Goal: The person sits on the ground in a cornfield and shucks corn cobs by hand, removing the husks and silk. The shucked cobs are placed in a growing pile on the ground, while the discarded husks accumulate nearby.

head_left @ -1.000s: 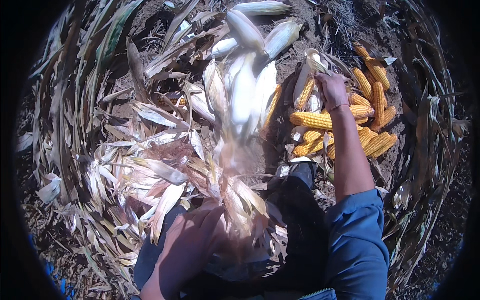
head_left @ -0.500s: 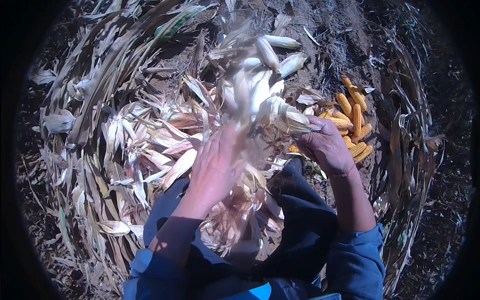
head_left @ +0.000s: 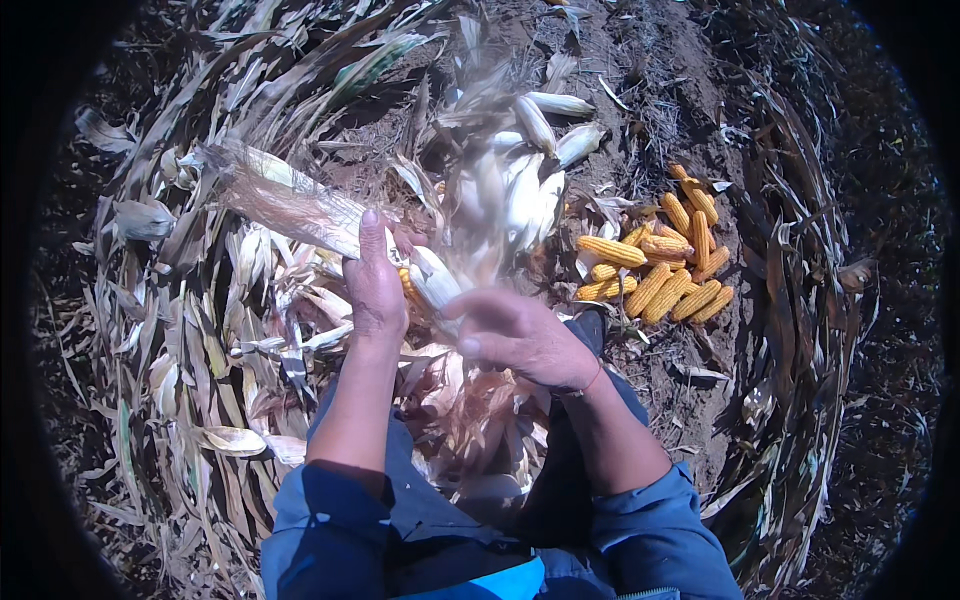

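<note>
My left hand [head_left: 376,285] is closed around a strip of dry, silky corn husk [head_left: 300,208], which fans out toward the upper left with the thumb lying along it. Just right of that hand is a partly husked corn ear [head_left: 435,278]; a little yellow grain shows beside pale husk leaves. Close to the ear's near end is my right hand [head_left: 530,338], its fingers apart and slightly smeared by motion. Whether it touches the ear I cannot tell. Beyond both hands lie several unhusked ears [head_left: 524,200] in pale husks.
Several bare yellow corn cobs [head_left: 665,265] are heaped on the soil to the right. Loose husks [head_left: 470,420] lie between my legs and to the left. Dry corn stalks [head_left: 175,270] curve along the left side, with more stalks [head_left: 800,330] at the right.
My left hand has swung left and turned, with husk now in it. The right hand has moved left from beside the cob heap and no longer grips the pale-husked ear there.
</note>
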The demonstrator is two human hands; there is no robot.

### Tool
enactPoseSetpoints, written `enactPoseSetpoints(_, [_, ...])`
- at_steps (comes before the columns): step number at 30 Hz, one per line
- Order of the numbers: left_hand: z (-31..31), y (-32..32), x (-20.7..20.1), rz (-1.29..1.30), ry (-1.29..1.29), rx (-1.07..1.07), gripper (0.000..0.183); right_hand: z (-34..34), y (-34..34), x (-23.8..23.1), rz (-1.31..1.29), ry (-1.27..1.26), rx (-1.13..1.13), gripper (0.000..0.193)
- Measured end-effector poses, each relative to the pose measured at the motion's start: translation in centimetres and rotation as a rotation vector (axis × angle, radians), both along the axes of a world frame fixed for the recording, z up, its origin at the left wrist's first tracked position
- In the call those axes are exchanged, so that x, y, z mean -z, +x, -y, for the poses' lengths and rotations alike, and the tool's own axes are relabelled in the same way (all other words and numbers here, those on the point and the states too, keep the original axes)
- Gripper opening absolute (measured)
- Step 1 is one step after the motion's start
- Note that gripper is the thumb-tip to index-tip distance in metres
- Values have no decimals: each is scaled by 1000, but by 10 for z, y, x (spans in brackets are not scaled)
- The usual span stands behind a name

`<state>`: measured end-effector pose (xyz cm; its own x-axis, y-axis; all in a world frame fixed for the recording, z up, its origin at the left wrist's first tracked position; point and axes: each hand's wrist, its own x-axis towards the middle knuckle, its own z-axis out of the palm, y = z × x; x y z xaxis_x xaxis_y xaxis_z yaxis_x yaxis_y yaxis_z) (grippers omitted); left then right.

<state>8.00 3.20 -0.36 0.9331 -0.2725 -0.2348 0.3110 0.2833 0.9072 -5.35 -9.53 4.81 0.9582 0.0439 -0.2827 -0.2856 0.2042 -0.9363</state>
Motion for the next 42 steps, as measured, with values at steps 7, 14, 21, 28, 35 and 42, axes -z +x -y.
enactPoseSetpoints(7, [12, 14, -26, -202, -412, -333, 30, -17, 26, 46, -337, 548, 344, 36])
enactPoseSetpoints(14, [23, 4, -18, -341, -616, -113, 41, -2, 35, 57, -10, 1020, 708, 45])
enactPoseSetpoints(21, [42, -13, -3, -388, -268, -102, 35, 30, 29, 63, -7, 918, 864, 47])
enactPoseSetpoints(28, [39, -19, 17, -346, -97, -22, 33, 34, 27, 44, 18, 585, 911, 40])
enactPoseSetpoints(35, [27, -34, 10, -316, 281, 693, 43, 54, 37, 45, -62, 238, 1033, 32])
enactPoseSetpoints(42, [39, -33, -5, 480, 473, 489, 98, 28, 38, 53, 200, -542, 611, 75])
